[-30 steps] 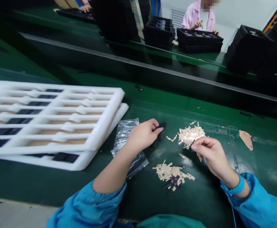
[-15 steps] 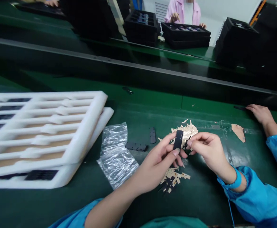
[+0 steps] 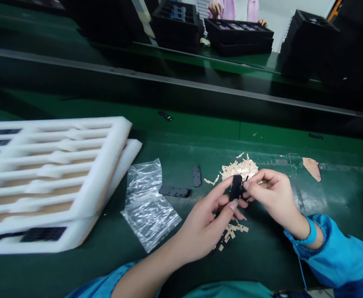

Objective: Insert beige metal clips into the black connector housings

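My left hand (image 3: pixel 204 225) holds a slim black plastic part (image 3: pixel 235 187) upright between thumb and fingers. At its right edge my right hand (image 3: pixel 271 196) pinches a small dark piece (image 3: pixel 243 188), which seems to touch the part; its exact shape is hard to make out. Behind my hands lies a heap of small cream-coloured pieces (image 3: pixel 239 169). Below them a smaller pile of cream pieces (image 3: pixel 231 231) is mixed with dark bits and partly hidden by my left hand. Two similar black parts (image 3: pixel 197 176) lie left of my hands.
White foam trays (image 3: pixel 103 165) are stacked at the left beside a clear plastic bag (image 3: pixel 150 211). More black parts (image 3: pixel 165 116) lie farther back, one (image 3: pixel 315 136) at the right. A brown scrap (image 3: pixel 312 169) lies right. Beyond a dark ledge, a person in pink (image 3: pixel 231 9) works at black trays (image 3: pixel 240 37).
My right hand has brought the small dark piece closer against the black part. The co-worker's hand at right has let go of a black part and withdrawn. The view has shifted slightly.
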Demonstrator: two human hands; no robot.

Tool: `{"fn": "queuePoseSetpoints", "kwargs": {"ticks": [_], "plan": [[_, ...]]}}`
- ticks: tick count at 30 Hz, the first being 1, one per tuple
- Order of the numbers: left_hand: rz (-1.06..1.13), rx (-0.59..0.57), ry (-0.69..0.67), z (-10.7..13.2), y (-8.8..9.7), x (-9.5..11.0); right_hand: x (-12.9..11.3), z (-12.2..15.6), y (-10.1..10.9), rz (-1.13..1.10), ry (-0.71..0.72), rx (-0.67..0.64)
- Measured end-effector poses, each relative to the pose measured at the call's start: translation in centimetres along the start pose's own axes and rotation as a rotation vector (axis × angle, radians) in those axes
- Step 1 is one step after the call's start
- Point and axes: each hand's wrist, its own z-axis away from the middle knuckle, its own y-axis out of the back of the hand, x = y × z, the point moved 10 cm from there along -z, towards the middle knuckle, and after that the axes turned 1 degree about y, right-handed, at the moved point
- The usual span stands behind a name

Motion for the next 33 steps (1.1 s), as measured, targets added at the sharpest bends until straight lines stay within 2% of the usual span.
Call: {"fn": "queuePoseSetpoints", "kwargs": {"ticks": [15, 27, 33], "plan": [[-0.033, 0.019, -0.053, 0.24, 0.07, 0.56, -0.01, 0.04, -0.19, 0.017, 0.004, -0.023], [-0.042, 0.009, -0.030, 0.18, 0.04, 0.10, 0.20, -0.05, -0.28, -0.029, -0.043, -0.028], [0.001, 0.005, -0.036, 0.20, -0.02, 0.64, -0.03, 0.02, -0.79, -0.017, -0.054, -0.067]]}}
